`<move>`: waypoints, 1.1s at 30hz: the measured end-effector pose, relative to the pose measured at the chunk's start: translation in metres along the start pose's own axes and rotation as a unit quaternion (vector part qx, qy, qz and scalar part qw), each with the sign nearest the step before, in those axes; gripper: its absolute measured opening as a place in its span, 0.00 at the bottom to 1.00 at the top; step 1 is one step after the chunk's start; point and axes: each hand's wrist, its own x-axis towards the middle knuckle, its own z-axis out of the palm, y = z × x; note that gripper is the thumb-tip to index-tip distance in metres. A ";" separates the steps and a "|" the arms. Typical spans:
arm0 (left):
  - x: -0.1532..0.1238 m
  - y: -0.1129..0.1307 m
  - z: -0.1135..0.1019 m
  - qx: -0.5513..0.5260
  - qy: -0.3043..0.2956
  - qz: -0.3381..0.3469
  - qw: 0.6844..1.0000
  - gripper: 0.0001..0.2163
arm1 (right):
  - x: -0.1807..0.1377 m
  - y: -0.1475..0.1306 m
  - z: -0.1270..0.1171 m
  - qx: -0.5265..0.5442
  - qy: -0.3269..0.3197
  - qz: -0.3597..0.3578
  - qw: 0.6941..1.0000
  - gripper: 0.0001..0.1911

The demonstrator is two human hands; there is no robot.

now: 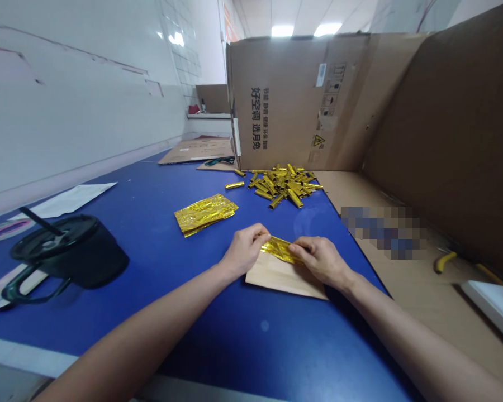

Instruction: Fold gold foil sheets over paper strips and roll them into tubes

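Observation:
Between my two hands is a sheet of gold foil paper [281, 249], with a pale tan sheet [283, 276] below it on the blue table. My left hand [248, 248] pinches the foil's left end between thumb and fingers. At the right end, my right hand [318, 258] grips the foil the same way. A stack of flat gold foil sheets [205, 214] lies beyond my left hand. Farther back is a heap of small rolled gold foil tubes [283, 183], with a single gold tube [235, 185] to its left.
A black lidded mug [73, 251] with a straw stands at the left, near white paper [75, 200] and a roll of tape [8, 230]. Large cardboard panels [293, 106] rise behind and to the right. Flat cardboard [199, 151] and dark-handled scissors [220, 161] lie at the back.

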 end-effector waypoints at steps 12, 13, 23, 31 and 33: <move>0.007 -0.023 -0.002 0.091 0.010 -0.089 0.992 0.08 | 0.008 0.037 0.005 -0.048 0.024 0.126 0.991 0.14; 0.004 -0.016 -0.002 0.151 0.009 -0.032 0.988 0.11 | 0.008 0.036 0.005 -0.067 0.022 0.126 0.990 0.13; -0.007 0.011 -0.001 0.229 -0.270 0.082 0.932 0.25 | 0.004 0.021 0.000 -0.180 0.082 0.086 0.976 0.09; -0.007 0.008 -0.005 0.229 -0.281 0.116 0.925 0.22 | 0.002 0.002 -0.035 -0.063 0.069 -0.038 0.995 0.14; -0.006 0.009 -0.005 0.219 -0.282 0.105 0.928 0.19 | 0.002 0.000 -0.036 -0.041 -0.032 -0.036 0.998 0.15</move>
